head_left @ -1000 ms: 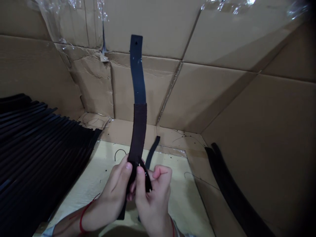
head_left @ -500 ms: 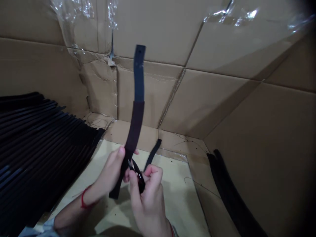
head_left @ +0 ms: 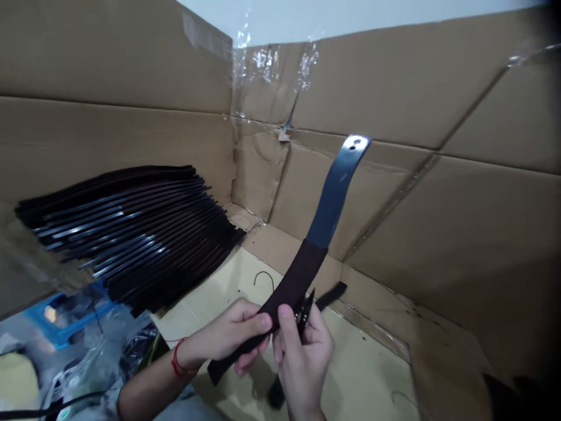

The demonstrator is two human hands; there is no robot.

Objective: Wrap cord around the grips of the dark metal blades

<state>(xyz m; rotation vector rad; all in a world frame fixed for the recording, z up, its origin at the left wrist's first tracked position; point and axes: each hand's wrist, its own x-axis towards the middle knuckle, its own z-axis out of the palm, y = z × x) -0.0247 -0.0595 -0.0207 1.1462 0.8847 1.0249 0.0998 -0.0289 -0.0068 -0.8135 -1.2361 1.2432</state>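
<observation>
- The left hand (head_left: 239, 331) pinches a dark curved strip (head_left: 293, 275), thumb above, fingers beneath.
- The right hand (head_left: 305, 354) is curled round small snips (head_left: 307, 310), blades pointing up, its thumb against the strip's edge.
- From the hands, the strip's shiny end reaches toward one o'clock; its short tail points toward eight.
- I'd keep the strip steady between both thumbs, blades turned off its surface.
- Similar stacked strips (head_left: 146, 225) lie at ten o'clock.
</observation>
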